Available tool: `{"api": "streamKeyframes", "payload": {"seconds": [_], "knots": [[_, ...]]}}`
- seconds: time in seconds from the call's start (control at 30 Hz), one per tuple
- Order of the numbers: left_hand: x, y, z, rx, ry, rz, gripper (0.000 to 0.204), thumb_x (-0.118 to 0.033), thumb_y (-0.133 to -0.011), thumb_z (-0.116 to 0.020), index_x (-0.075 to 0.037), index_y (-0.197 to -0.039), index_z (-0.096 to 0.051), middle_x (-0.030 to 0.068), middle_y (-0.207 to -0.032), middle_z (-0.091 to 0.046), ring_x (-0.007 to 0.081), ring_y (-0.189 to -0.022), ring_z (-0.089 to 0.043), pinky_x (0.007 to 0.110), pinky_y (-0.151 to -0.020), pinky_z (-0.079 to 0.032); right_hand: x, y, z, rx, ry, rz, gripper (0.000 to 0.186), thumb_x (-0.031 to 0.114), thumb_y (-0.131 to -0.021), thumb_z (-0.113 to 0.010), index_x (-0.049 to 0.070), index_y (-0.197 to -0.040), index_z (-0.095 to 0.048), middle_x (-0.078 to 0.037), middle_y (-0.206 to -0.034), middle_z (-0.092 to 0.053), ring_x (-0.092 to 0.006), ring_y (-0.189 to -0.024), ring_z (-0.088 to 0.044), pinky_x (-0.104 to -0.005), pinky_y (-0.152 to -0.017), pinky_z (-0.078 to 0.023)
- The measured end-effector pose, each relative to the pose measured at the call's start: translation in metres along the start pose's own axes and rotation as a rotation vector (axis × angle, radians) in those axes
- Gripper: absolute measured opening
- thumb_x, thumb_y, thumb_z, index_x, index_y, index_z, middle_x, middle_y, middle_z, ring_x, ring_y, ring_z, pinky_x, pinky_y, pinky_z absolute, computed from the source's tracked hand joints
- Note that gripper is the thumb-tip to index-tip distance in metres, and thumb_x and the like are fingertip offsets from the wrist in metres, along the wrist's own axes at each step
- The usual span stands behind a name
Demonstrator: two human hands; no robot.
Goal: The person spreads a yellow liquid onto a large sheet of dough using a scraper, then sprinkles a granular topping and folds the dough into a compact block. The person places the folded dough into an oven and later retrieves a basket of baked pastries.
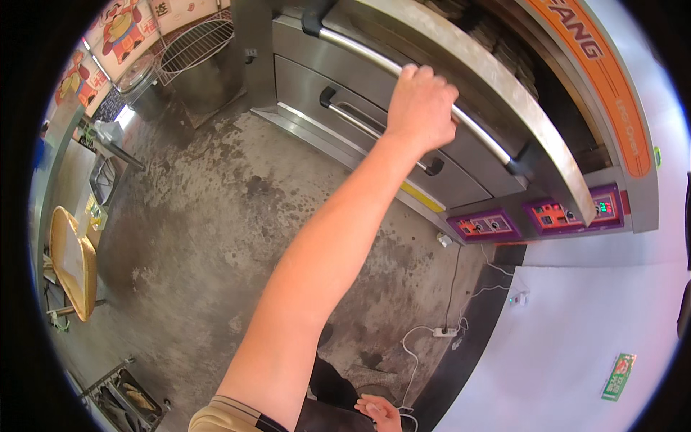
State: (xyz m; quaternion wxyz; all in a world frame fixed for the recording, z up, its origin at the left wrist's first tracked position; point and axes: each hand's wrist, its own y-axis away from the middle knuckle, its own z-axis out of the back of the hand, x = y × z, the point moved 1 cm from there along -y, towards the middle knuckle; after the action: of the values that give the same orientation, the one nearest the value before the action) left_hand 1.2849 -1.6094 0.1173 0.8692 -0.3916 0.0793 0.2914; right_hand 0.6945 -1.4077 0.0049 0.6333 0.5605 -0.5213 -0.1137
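Oven door (pixel 497 101), upper deck, is open; left hand (pixel 422 108) has fingers clamped round its steel bar handle (pixel 484 135). Right hand (pixel 379 412) sits low, fingers loosely apart.

A commercial kitchen, from the big steel deck oven (pixel 468 169), metal vat (pixel 212 90) and concrete floor (pixel 201 216).

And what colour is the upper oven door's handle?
The handle is a silver bar with black ends, best seen in the head view.
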Motion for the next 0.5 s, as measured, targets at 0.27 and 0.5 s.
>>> {"api": "streamKeyframes", "payload": {"seconds": [0.27, 0.5], "knots": [[0.019, 0.044, -0.022, 0.027, 0.069, 0.028, 0.018, -0.020, -0.075, -0.082, -0.012, -0.090, -0.082, 0.0038, -0.095, -0.075, 0.0233, -0.107, -0.065, 0.037, -0.104, -0.043, 0.001, -0.014, -0.001, 0.035, 0.204, -0.017, 0.036, 0.017, -0.108, -0.072, -0.002, -0.139, -0.067, -0.014, -0.126, -0.075, -0.0254, -0.115, -0.074, -0.0383, -0.105, -0.060], [0.011, 0.037, -0.013, 0.030, 0.182, 0.062, 0.013, -0.012, -0.069, -0.076, -0.008, -0.082, -0.077, 0.0083, -0.090, -0.072, 0.0293, -0.102, -0.065, 0.042, -0.105, -0.046, 0.023, -0.005, -0.027, 0.066, 0.216, 0.065, 0.032, 0.016, -0.109, -0.070, -0.001, -0.136, -0.068, -0.013, -0.123, -0.075, -0.0235, -0.114, -0.074, -0.0363, -0.104, -0.059]]}}
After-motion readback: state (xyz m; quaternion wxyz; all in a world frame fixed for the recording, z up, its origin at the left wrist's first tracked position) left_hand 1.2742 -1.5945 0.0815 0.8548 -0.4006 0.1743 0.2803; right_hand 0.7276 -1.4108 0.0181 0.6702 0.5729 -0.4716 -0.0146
